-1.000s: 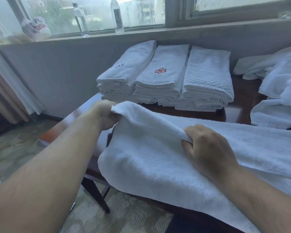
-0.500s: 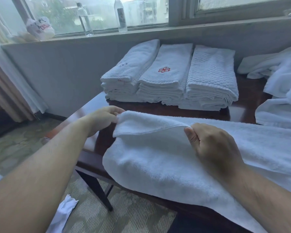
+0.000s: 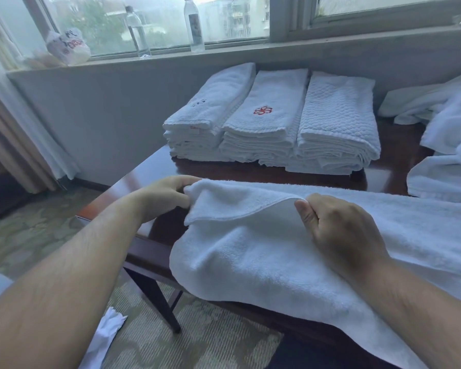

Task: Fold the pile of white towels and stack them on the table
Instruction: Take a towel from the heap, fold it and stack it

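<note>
our left hand [image 3: 165,198] and right hand [image 3: 338,230] each pinch the terry towel [image 3: 250,251] hem, lowered since a second ago toward the table [image 3: 155,169]; this fold is landing, folded stacks [image 3: 272,123] at twelve o'clock.

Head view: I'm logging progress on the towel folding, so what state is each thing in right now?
Towel being folded: partly folded, draped over the table's near edge.
Left hand: pinching the towel's corner.
Right hand: gripping the folded edge.
Folded stacks: three, side by side, neat.
Unfolded towels: crumpled heap at right.
Table: partly bare at its left corner.
Bottles: two, upright on the sill.
</note>
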`<action>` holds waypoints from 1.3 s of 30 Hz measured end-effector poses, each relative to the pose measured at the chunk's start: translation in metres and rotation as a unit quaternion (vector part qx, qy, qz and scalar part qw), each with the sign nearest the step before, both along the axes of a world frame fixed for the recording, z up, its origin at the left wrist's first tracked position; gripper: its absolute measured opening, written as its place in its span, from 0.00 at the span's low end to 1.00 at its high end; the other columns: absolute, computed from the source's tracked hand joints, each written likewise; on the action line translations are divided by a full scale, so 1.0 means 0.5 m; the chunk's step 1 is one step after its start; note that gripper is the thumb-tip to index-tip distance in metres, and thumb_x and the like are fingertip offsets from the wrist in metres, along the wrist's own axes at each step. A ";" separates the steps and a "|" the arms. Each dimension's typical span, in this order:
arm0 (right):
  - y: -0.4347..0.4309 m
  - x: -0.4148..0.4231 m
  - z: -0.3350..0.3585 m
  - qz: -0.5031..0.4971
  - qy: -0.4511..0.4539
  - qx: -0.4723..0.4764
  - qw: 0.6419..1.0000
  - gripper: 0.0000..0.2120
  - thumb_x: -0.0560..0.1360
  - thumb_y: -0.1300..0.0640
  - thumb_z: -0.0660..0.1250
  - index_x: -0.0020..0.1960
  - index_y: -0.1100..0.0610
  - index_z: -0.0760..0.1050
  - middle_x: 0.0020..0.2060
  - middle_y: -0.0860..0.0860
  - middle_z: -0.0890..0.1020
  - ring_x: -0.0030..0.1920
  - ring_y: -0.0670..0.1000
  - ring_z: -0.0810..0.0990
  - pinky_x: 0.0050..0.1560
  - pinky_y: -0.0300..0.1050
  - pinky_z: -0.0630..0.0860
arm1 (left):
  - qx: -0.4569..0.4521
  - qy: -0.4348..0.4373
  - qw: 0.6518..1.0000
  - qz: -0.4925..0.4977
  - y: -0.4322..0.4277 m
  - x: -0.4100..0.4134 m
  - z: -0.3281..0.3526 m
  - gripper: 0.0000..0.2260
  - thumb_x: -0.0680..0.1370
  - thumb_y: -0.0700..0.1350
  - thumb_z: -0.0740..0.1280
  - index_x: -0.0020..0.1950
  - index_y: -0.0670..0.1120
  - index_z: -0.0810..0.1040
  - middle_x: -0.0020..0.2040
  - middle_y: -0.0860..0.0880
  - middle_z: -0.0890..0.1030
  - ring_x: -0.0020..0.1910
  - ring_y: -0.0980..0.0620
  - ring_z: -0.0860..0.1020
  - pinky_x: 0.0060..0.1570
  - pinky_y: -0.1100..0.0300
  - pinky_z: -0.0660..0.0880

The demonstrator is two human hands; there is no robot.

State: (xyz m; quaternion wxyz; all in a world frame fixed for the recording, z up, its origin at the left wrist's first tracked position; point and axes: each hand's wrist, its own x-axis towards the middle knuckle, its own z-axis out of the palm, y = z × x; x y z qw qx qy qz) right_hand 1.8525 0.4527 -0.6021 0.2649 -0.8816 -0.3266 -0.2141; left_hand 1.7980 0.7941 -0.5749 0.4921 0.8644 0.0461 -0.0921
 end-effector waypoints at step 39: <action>-0.011 0.010 -0.012 0.194 -0.088 0.022 0.977 0.07 0.78 0.52 0.70 0.51 0.53 0.86 0.34 0.49 0.76 0.32 0.53 0.75 0.31 0.43 0.71 | 0.308 -0.012 0.902 0.302 -0.067 0.029 -0.006 0.14 0.80 0.55 0.61 0.40 0.47 0.70 0.38 0.51 0.74 0.40 0.49 0.73 0.34 0.57 0.66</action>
